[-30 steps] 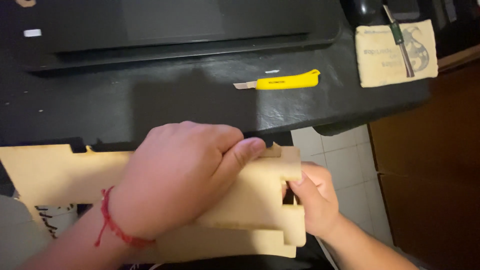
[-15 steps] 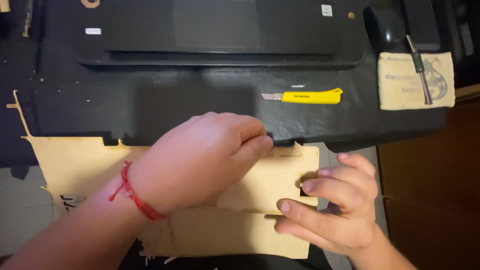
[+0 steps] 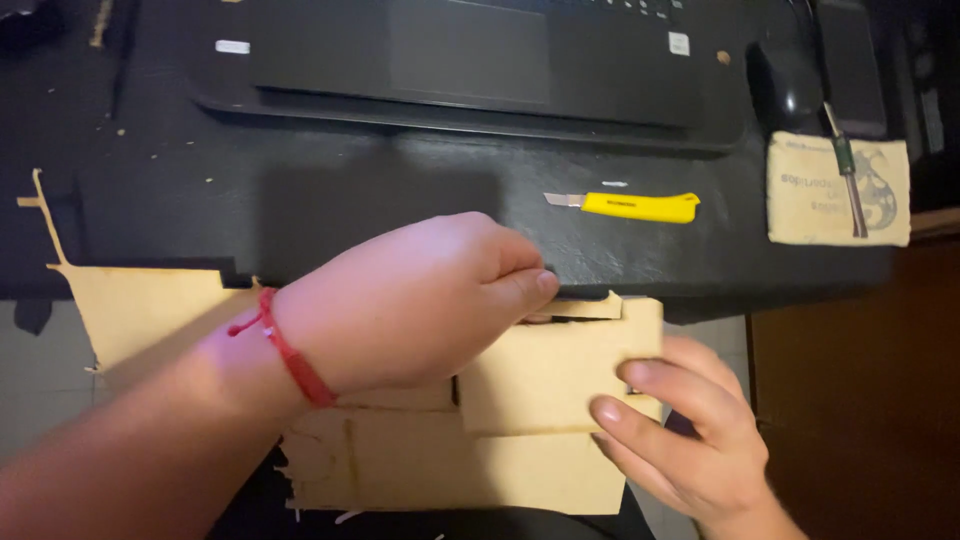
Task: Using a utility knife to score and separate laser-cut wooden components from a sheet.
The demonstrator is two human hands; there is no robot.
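Observation:
A thin tan wooden sheet (image 3: 140,310) with cut-out notches lies across my lap against the front edge of a black desk (image 3: 330,210). My left hand (image 3: 420,300), with a red string at the wrist, is closed over the sheet's upper edge and pinches it between thumb and fingers. My right hand (image 3: 690,440) grips a rectangular cut piece (image 3: 550,370) of the sheet at its right end, fingers on top. Part of the sheet is hidden under my left hand.
A yellow utility knife (image 3: 630,206) lies on the desk just beyond my hands. A dark laptop (image 3: 470,60) sits at the back. A tan cloth pad (image 3: 838,190) with a slim tool on it lies at the right, near a black mouse (image 3: 785,75).
The view has shifted so the desk sits lower in the frame. My right hand has come out from under the sheet and now holds the cut piece from its right side.

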